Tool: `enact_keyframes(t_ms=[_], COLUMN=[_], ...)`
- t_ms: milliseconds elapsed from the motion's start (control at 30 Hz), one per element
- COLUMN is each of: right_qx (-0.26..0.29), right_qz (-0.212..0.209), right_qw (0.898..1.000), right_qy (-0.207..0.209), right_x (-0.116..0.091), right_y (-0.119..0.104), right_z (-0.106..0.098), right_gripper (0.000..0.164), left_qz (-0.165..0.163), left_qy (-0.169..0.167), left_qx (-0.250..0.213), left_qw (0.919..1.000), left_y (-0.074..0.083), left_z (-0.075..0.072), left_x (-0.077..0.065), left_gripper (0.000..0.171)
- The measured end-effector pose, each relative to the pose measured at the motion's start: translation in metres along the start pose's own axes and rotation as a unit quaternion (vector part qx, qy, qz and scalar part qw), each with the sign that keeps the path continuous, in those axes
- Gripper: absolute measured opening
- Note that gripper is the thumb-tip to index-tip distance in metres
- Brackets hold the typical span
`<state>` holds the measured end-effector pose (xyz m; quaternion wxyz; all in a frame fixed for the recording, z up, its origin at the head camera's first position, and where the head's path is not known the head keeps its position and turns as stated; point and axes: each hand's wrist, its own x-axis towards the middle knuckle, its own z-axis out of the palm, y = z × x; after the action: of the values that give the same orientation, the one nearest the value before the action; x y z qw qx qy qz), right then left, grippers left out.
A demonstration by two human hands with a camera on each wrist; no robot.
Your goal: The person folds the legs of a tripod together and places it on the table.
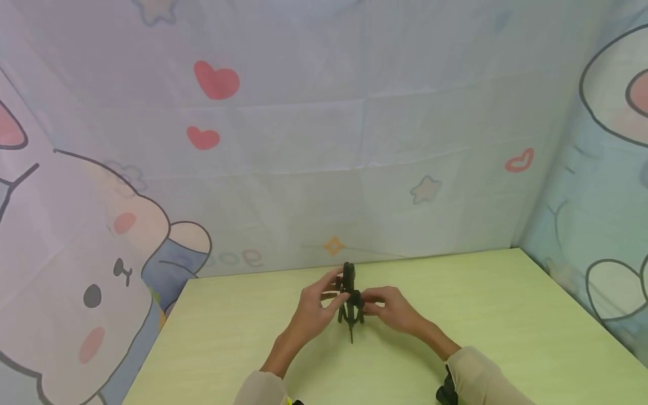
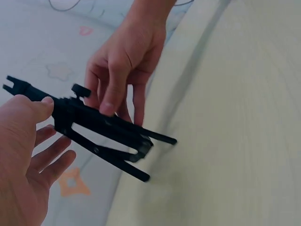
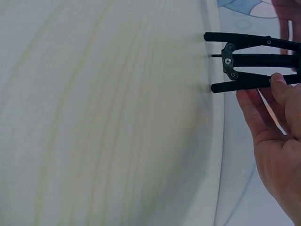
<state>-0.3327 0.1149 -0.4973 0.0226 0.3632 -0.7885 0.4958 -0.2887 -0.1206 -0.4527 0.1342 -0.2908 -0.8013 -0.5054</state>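
Note:
A small black tripod (image 1: 351, 304) stands upright over the table, its legs only slightly spread and pointing down. My left hand (image 1: 314, 309) holds it near the top; in the left wrist view the thumb lies on the upper column, just below a forked tip, and the other fingers are behind it. My right hand (image 1: 397, 309) is at the tripod's right side. The right wrist view shows this hand's thumb and fingers (image 3: 249, 106) pinching one leg. A small knob (image 2: 81, 90) sticks out from the column. Between the legs, a thin rod (image 3: 216, 55) points down.
Beside the right sleeve, at the front of the pale yellow-green table (image 1: 217, 337), lies a dark object (image 1: 448, 391), partly covered by the arm. A yellow and black item (image 1: 293, 401) peeks out by the left sleeve. A printed cloth (image 1: 304, 214) hangs behind the table.

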Motion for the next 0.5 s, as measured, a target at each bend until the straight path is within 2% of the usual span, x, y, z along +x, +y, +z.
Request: enact_keyframes(t_ms=[233, 400, 500], right_qx=[-0.003, 0.009, 0.000], right_qz=[0.007, 0.019, 0.021], right_qw=[1.000, 1.000, 1.000], right_qy=[-0.009, -0.013, -0.012], right_x=[0.000, -0.001, -0.001], right_y=[-0.003, -0.006, -0.006], right_z=[0.000, -0.001, -0.001], right_gripper=[0.019, 0.019, 0.019], left_qz=[-0.069, -0.098, -0.099], left_qy=[-0.042, -0.065, -0.070], left_qx=[-0.012, -0.011, -0.007], left_qw=[0.9967, 0.9930, 0.9926], left_y=[-0.022, -0.032, -0.037], left_z=[0.001, 0.003, 0.004], left_x=[-0.017, -0.023, -0.026], left_gripper=[0.046, 0.037, 0.030])
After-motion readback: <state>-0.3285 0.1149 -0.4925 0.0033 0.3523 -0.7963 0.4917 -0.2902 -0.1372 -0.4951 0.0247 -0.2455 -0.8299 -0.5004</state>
